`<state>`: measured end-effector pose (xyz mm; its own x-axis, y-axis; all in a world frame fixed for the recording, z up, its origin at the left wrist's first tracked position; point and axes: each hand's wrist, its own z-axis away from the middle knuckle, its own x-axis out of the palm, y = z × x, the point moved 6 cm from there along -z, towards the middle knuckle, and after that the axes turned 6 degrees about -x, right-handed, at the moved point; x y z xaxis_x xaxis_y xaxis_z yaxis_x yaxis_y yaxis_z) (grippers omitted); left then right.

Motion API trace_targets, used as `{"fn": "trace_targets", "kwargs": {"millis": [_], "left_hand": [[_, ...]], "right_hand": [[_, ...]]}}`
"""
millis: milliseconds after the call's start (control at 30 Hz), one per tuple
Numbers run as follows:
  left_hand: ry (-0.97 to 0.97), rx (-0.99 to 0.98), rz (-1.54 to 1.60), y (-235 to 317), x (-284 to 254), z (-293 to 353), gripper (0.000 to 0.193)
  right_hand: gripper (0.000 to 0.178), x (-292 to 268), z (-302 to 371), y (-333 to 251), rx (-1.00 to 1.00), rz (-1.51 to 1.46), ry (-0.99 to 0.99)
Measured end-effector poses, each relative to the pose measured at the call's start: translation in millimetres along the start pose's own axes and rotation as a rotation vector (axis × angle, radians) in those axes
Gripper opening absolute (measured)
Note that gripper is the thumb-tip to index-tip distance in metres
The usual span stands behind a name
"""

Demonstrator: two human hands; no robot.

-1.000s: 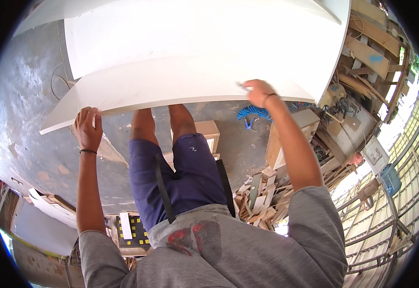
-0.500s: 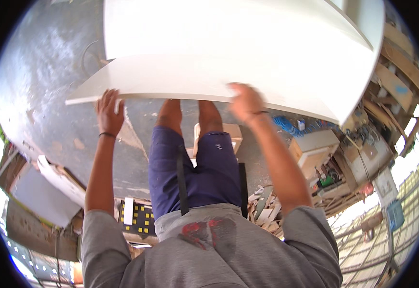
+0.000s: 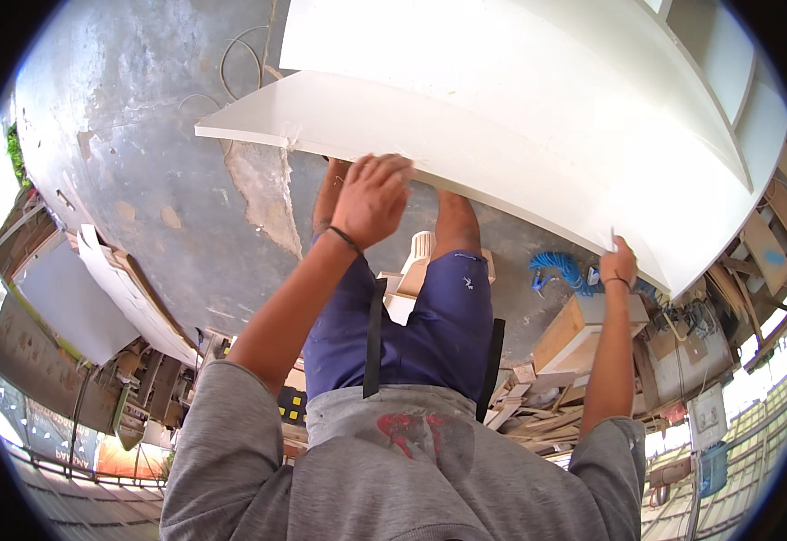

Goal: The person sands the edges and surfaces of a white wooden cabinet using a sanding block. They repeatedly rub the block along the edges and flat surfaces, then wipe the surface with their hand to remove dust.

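A large white panel (image 3: pixel 501 117) stretches across the space in front of me, with a narrower white board (image 3: pixel 321 108) along its near side. My left hand (image 3: pixel 375 198) is at the near edge of this board, around its middle. Its fingers lie together, slightly bent, across the edge, and no held object shows. Thin pale shavings or strips cling to the edge beside it. Toward the board's right end, my right hand (image 3: pixel 619 263) is closed at the edge. A small thin piece sticks up from its fingers, too small to name.
Blue coiled hose (image 3: pixel 560 269) lies on the floor beyond a wooden box (image 3: pixel 583 334). Scrap wood (image 3: pixel 547 410) is heaped at the right. A light wooden piece (image 3: pixel 407 279) stands between my legs. Sheets (image 3: pixel 132 288) lean at the left, and a thin cable loop (image 3: pixel 242 65) lies on the floor.
My left hand has moved right from the board's left end toward its middle. The right hand has gone right along the edge. The whole view has shifted, with the panel lower and further right.
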<state>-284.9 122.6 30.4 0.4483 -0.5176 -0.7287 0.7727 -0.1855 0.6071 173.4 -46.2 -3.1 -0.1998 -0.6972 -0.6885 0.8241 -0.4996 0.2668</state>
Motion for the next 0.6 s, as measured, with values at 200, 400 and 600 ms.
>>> {"fn": "trace_targets", "kwargs": {"millis": [200, 400, 600], "left_hand": [[0.447, -0.282, -0.134, -143, -110, 29, 0.032], [0.424, -0.354, -0.162, -239, -169, 17, 0.031], [0.042, -0.099, -0.192, -235, -168, 11, 0.024]], "right_hand": [[0.040, -18, 52, -173, -0.088, -0.062, 0.035], [0.041, -45, 126, -408, -0.314, -0.272, 0.133], [0.031, -81, 177, -570, -0.555, -0.592, -0.031]]}}
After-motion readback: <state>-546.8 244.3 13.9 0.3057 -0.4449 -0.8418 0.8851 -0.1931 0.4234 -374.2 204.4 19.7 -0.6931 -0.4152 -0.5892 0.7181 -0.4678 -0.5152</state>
